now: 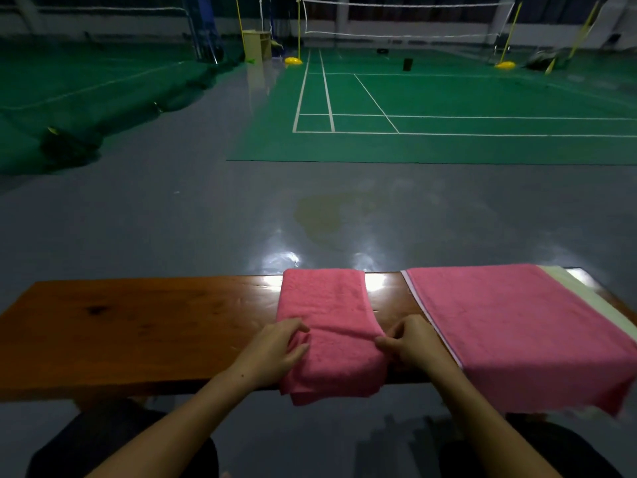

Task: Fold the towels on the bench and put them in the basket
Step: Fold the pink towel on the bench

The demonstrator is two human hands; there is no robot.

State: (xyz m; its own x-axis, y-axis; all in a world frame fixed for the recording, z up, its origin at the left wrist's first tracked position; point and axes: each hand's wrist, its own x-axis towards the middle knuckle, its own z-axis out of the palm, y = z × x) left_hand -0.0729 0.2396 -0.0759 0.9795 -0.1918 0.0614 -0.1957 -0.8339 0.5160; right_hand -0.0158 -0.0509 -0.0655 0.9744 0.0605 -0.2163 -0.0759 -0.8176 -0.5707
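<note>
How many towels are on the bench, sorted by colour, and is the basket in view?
Pink towels: 2, the folded pink towel gripped by the left hand and right hand, and the spread pink towel.
Cream towels: 1, the cream towel lying under the spread one.
Baskets: 0 in view.
Total: 3 towels on the bench.

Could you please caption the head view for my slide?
Both hands, left and right, pinch a folded pink towel on the wooden bench.

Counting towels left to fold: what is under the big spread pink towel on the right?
A pale cream cloth peeks out along the far right edge of the spread pink towel. How far it extends under, and anything else beneath, is covered.
</note>
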